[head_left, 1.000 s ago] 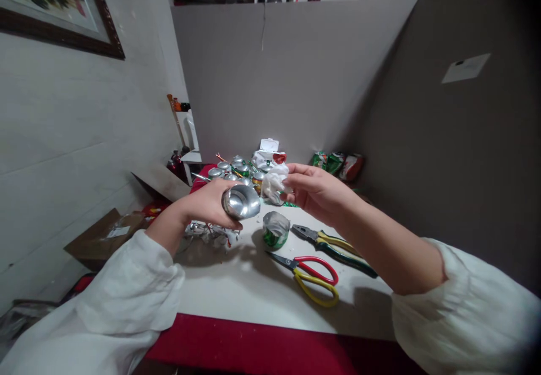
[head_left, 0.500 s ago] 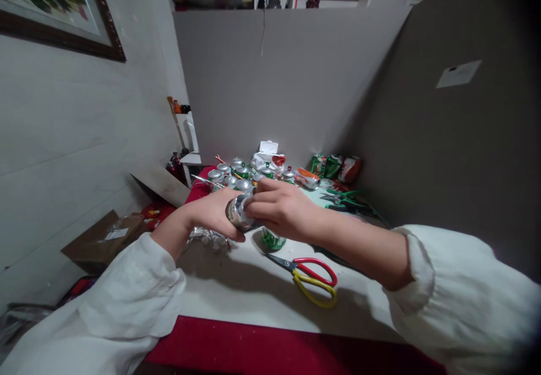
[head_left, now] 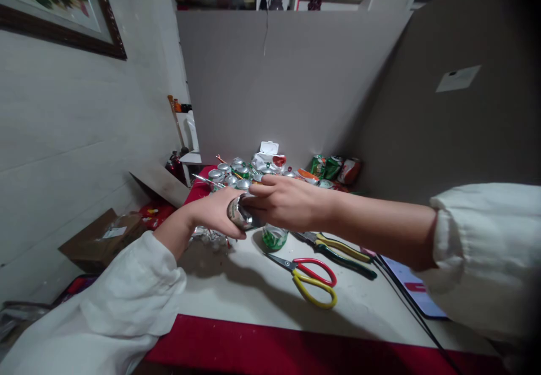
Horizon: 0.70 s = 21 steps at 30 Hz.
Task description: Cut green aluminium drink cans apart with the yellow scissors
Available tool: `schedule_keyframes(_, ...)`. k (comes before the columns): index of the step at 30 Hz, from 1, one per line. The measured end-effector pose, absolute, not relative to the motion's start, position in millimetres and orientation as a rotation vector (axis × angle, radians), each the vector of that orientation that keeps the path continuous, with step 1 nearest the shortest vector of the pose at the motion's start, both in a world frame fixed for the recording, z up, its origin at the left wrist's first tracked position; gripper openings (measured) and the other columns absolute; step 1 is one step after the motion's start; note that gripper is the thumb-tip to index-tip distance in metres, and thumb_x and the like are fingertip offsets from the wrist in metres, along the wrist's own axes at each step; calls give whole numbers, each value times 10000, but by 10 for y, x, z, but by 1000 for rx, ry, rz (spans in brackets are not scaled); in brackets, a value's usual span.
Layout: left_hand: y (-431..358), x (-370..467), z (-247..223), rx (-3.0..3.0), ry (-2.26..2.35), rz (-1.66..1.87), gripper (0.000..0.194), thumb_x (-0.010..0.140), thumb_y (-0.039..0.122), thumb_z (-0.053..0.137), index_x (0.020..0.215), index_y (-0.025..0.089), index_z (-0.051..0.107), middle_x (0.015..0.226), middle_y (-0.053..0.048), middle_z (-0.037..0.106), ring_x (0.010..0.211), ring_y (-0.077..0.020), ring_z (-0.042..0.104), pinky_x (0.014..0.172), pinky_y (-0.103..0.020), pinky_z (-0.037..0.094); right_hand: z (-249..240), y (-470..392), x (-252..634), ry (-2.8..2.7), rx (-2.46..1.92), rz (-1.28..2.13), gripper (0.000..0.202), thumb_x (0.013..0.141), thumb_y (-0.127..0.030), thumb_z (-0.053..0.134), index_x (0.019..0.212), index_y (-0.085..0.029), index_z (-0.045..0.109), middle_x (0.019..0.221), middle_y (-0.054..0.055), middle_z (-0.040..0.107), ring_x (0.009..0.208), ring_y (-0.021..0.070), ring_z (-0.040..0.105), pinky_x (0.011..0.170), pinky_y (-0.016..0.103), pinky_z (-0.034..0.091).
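Silvery at its rim, the can (head_left: 237, 215) sat, in the head view, beyond the scissors (head_left: 292, 265), wrapped in my left hand (head_left: 217, 212), my right-hand fingers at its mouth, whether gripping anything I couldn't tell.

No legible text, brand, number or sign.

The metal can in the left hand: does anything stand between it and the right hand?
Nothing visible does: the right hand is at the open end of the metal can, while the left hand grips its side. Whether anything lies between the right fingers and the can is hidden.
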<state>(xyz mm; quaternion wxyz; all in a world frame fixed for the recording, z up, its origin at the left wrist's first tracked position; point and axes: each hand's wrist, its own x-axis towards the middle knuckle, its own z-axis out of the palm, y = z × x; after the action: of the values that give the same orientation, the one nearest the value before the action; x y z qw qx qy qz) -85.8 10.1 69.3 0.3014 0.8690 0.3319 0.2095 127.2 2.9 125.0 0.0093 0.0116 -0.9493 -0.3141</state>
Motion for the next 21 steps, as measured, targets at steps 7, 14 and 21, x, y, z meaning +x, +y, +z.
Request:
schedule_keyframes(7, 61, -839, 698, 2352, 952, 715, 329, 503, 219, 772, 723, 153, 536, 662, 36, 501, 606, -116, 444, 522, -221, 362, 1237, -146, 1330, -3041, -372, -746, 226, 967, -184, 485, 1025, -149, 701, 1099, 82, 710, 1036, 263, 480, 769, 371, 334)
schedule_keyframes(14, -1, -811, 705, 2415, 926, 733, 376, 537, 232, 751, 881, 134, 635, 784, -22, 652, 686, -174, 583, 615, -271, 461, 1199, -317, 1326, -3123, -771, -204, 409, 782, -7, 555, 1138, -138, 706, 980, 114, 722, 904, 232, 550, 743, 325, 409)
schedule_keyframes(21, -68, -807, 757, 2585, 872, 812, 441, 551, 209, 740, 980, 150, 654, 832, -21, 683, 722, -177, 618, 631, -261, 471, 1393, -426, 1277, -3017, -1236, 444, 564, 766, 16, 485, 1252, -210, 660, 859, 50, 678, 590, 112, 476, 553, 241, 360)
